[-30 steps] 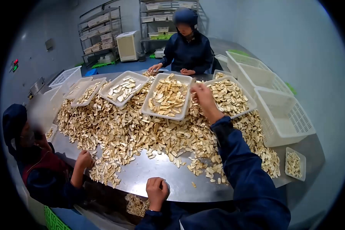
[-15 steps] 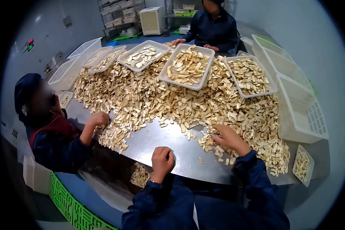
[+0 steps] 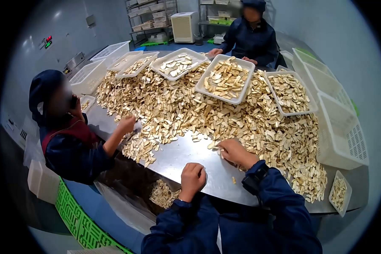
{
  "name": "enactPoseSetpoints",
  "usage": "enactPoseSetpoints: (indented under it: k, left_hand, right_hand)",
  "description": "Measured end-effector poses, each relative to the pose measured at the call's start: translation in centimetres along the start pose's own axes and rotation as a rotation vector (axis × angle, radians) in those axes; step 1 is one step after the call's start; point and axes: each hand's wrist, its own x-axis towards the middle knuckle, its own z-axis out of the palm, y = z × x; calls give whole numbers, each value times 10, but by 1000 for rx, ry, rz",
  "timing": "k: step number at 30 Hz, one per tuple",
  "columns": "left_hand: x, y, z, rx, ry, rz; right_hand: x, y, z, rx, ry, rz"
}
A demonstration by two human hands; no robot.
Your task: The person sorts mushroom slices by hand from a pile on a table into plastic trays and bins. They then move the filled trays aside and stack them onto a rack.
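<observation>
Hands (image 3: 238, 154) curled near flat, oblong slices (image 3: 178, 111).

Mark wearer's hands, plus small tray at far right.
Right hand (image 3: 238, 153), head view: back of the hand.
Left hand (image 3: 192, 178), head view: back of the hand.
Small tray (image 3: 347, 201), head view: right rim.

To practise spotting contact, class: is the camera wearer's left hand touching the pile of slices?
Apart. The head view shows a bare strip of metal table between the left hand and the pile of slices.
</observation>
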Motion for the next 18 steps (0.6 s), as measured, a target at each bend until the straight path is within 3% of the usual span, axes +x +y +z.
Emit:
enactPoseSetpoints:
  k: [1,4,6,8,11,12,14,18]
  left_hand:
    - [0,0,0,-7,2,-2]
    - [0,1,-2,-21,7,-2]
    - [0,1,-3,-14,4,1]
    - [0,-1,-2,-23,20,3]
    - [1,-2,-3,-40,39,-3]
    - [0,-3,-2,-41,39,-6]
    - [-1,-4,-2,-42,39,-12]
    - [-1,-4,-2,-55,30,-1]
  right_hand:
    - [6,-17,-7,109,-50,99]
    - [17,2,-7,-71,50,135]
    - [20,16,-1,-314,293,138]
    - [19,28,2,-378,253,164]
    - [28,13,-2,-18,24,111]
    - [26,6,-1,78,39,107]
    - [24,0,3,146,105,180]
    - [27,-10,-6,121,43,263]
